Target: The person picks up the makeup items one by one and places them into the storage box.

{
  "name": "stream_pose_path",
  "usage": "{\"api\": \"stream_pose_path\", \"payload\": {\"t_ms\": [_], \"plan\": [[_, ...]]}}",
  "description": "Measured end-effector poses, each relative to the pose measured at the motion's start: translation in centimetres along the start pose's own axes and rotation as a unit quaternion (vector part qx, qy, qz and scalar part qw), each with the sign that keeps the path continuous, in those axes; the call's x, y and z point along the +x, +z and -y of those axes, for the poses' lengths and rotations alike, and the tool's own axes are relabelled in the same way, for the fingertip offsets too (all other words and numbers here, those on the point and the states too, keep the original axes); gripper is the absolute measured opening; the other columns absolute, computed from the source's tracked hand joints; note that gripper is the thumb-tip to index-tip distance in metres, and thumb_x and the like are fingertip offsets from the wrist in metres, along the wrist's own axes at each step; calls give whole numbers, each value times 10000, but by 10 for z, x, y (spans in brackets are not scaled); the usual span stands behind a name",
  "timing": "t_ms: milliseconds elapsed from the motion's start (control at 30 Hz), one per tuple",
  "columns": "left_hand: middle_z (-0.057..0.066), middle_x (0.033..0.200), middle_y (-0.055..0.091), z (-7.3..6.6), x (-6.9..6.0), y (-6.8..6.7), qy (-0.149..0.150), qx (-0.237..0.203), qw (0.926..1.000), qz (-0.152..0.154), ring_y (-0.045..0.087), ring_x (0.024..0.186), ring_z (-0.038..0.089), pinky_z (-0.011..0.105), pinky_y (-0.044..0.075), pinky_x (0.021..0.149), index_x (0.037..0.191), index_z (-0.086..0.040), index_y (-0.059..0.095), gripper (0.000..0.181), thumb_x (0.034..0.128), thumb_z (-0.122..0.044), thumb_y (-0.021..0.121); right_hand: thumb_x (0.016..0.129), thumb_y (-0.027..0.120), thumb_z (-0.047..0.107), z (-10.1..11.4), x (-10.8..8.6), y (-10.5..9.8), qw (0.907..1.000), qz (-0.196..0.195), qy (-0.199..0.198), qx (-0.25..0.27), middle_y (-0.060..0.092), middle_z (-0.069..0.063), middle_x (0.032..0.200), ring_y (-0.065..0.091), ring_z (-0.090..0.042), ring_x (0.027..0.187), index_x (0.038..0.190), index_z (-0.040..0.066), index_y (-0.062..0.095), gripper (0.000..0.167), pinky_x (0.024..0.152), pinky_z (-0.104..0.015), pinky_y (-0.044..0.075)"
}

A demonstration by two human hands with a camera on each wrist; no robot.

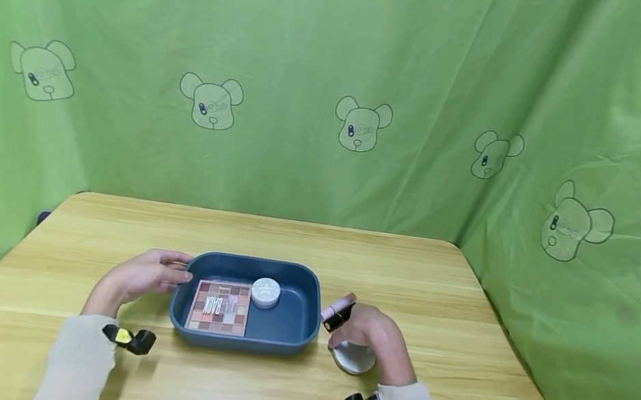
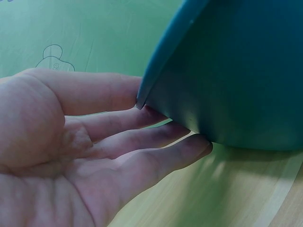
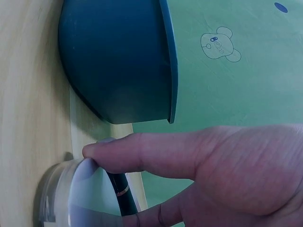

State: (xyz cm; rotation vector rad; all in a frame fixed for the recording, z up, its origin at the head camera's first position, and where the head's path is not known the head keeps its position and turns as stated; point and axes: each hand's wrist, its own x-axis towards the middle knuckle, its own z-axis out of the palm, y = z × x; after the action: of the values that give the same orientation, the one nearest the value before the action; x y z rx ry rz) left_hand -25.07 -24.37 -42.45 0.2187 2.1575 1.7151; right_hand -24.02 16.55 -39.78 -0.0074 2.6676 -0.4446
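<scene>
A dark blue tray (image 1: 246, 344) holds a square makeup palette (image 1: 219, 308) and a small white round case (image 1: 265, 293). At its left end, my left hand (image 1: 150, 273) holds the rim; in the left wrist view the thumb meets the lip, with the fingers (image 2: 182, 146) against the outer wall. To the right of the tray, my right hand (image 1: 365, 326) grips a black and pale pink tube (image 1: 337, 312). That hand's thumb touches the edge of a round silvery case (image 1: 354, 359) beneath it; part of this case and the other fingers are hidden.
The tray and silvery case stand on a light wooden table (image 1: 242, 389). A green cloth (image 1: 281, 173) with bear-head outlines hangs behind the table and along its sides. Each wrist wears a black strap with a small camera.
</scene>
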Motion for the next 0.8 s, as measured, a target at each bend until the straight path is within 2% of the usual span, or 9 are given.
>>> {"api": "stream_pose_path", "payload": {"t_ms": [267,367,567,800], "plan": [[331,1449,503,2,0,-1,14,26,10000,17,596,1266,369,427,533,1072,1475,133,378,611,971,-105,629,776,821,302,-3,-1,-4,9996,74,-236,-147,633,-132,991,603,-267,887,1269,-49,578,653,800,-452,585],[328,1458,496,2,0,-1,-2,28,10000,14,589,1276,374,427,532,1073,1478,127,379,615,971,-111,633,774,809,298,-4,-2,-7,9996,76,-259,-104,632,-124,977,601,-265,876,1195,-30,607,570,787,-440,579],[327,1451,503,2,0,-1,-7,28,10000,7,593,1269,368,415,538,1066,1475,130,381,615,970,-112,634,779,812,304,-5,-4,-9,9997,55,-192,113,638,-125,994,608,-265,890,1177,-26,597,561,815,-460,581],[331,1453,499,2,0,-1,-1,48,10000,20,586,1275,379,419,538,1066,1475,130,381,615,968,-112,634,766,792,303,-4,-7,-10,9995,-4,-15,327,627,-131,964,606,-272,865,1084,-21,583,500,741,-434,579]]}}
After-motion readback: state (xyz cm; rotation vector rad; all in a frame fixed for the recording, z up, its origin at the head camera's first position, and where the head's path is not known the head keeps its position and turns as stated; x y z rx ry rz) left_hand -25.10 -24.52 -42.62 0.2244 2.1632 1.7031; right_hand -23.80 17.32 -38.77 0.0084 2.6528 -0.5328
